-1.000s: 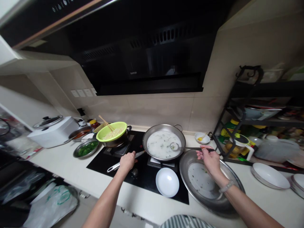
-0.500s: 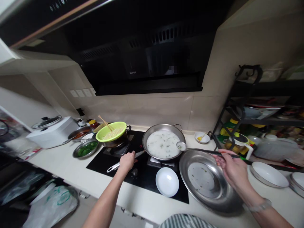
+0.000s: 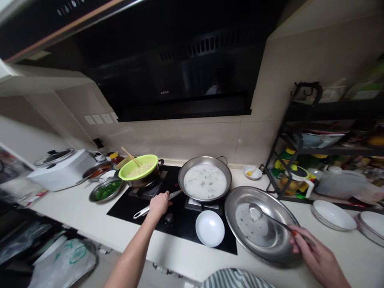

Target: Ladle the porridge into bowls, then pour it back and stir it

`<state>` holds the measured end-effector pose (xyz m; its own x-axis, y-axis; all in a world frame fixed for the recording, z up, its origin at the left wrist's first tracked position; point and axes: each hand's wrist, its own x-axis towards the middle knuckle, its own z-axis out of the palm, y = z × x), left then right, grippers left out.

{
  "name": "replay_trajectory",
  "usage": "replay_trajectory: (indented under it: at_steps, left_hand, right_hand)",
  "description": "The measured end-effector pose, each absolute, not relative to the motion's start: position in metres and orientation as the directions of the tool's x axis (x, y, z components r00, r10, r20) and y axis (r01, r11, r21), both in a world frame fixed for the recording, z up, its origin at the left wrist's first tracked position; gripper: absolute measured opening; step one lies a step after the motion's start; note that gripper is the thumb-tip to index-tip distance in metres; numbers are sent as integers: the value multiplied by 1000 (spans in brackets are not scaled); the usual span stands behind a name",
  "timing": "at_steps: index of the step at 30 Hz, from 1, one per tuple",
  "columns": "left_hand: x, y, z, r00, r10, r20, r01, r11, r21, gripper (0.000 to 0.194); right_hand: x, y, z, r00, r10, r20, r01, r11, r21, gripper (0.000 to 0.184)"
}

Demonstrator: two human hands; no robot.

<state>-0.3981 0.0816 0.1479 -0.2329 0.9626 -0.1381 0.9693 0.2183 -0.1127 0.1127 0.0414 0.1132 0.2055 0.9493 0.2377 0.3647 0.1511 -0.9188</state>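
Observation:
My left hand [image 3: 159,203] is closed around the long handle of a steel pan [image 3: 205,160] that sits on the black hob [image 3: 141,206] and holds a milky white liquid with green bits. My right hand [image 3: 315,256] is at the lower right, its fingers pinched on the dark handle of a metal ladle [image 3: 255,211]. The ladle's bowl rests inside a large steel basin [image 3: 237,200] on the counter to the right of the pan. A small white bowl [image 3: 210,229] stands on the hob's front edge between pan and basin.
A green colander of noodles with chopsticks [image 3: 138,167] tops a pot on the left burner. A steel dish of greens [image 3: 105,189] and a white cooker [image 3: 61,170] lie further left. At right are a black rack [image 3: 295,160] and white plates [image 3: 333,214]. A small sauce dish [image 3: 251,172] sits behind.
My right hand has drawn the ladle out of the pan, over to the right and down, so its bowl now lies in the steel basin. My left hand stays on the pan handle.

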Motion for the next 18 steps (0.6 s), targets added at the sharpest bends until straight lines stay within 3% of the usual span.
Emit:
replay_trajectory:
  at_steps: [4, 7, 10, 13, 15, 18]
  left_hand:
    - [-398, 81, 147, -232, 963, -136, 970, 218, -112, 31]
    - [-398, 82, 147, -233, 964, -132, 969, 218, -114, 33]
    - [-398, 83, 147, -231, 963, -136, 970, 217, -111, 32]
    - [-397, 83, 148, -230, 963, -142, 971, 216, -105, 31]
    - [-397, 83, 149, -229, 963, -144, 971, 215, -103, 31]
    - [-396, 83, 149, -225, 965, -139, 972, 211, -103, 32]
  right_hand:
    - [111, 32, 112, 82, 937, 341, 434, 274, -858, 29]
    - [107, 34, 124, 130, 912, 390, 413, 308, -857, 30]
    - [97, 43, 145, 330, 876, 352, 305, 254, -918, 34]
    - [77, 57, 165, 443, 867, 227, 86, 211, -974, 40]
    - [58, 68, 173, 420, 878, 230, 7, 251, -968, 38]
    - [26, 88, 176, 303, 900, 314, 61, 310, -949, 35]
